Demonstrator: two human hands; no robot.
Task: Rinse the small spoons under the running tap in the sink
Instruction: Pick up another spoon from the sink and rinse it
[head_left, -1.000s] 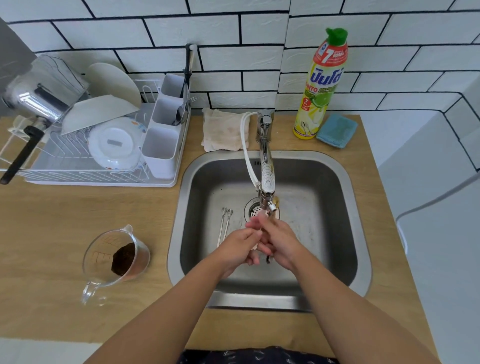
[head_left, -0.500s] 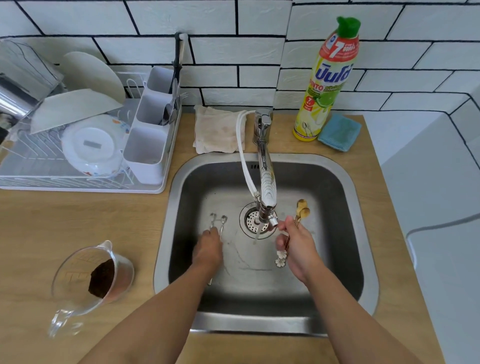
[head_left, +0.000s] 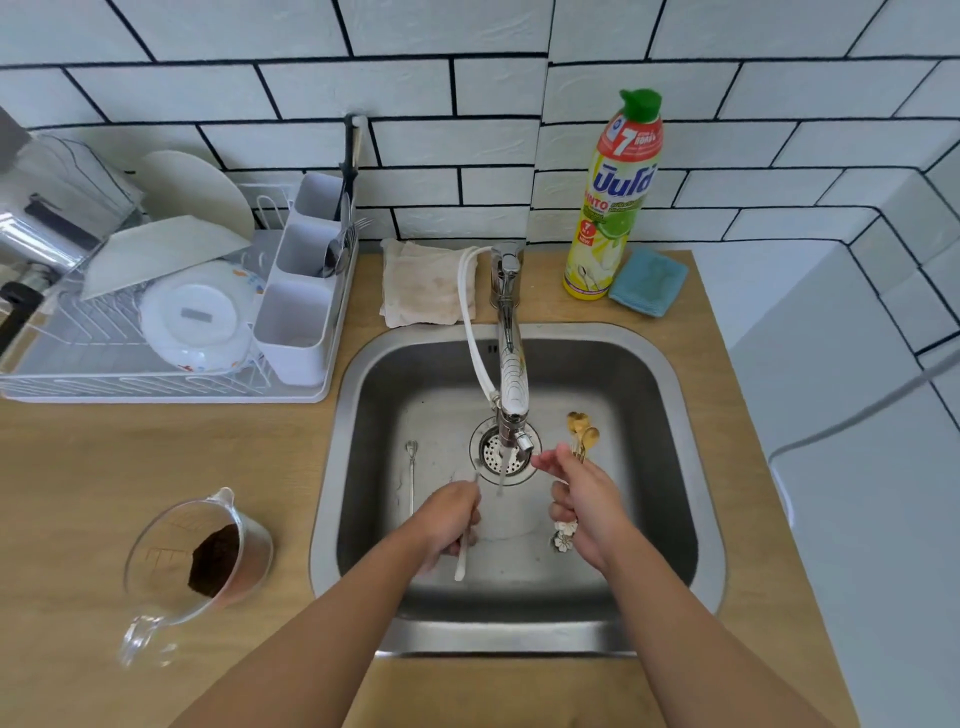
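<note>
Water runs from the tap (head_left: 511, 384) over the drain (head_left: 503, 454) of the steel sink (head_left: 670, 415). My left hand (head_left: 451, 514) grips a thin silver spoon (head_left: 461, 558), its handle sticking out below the fist, just left of the stream. My right hand (head_left: 587, 506) holds several gold spoons (head_left: 582, 428) with flower-shaped handle ends (head_left: 563, 535), right of the stream; thumb and forefinger are stretched toward the water. Another silver spoon (head_left: 412, 467) lies on the sink floor at the left.
A dish rack (head_left: 171, 384) with plates and a cutlery holder (head_left: 301, 306) stands at the back left. A glass measuring jug (head_left: 195, 561) with brown powder sits on the counter at the left. Behind the sink are a cloth (head_left: 423, 283), a dish soap bottle (head_left: 613, 197) and a blue sponge (head_left: 647, 280).
My hands parted from under the tap. The left hand reached to the silver spoons on the sink floor and lifted one toward the stream. The right keeps the gold spoons.
</note>
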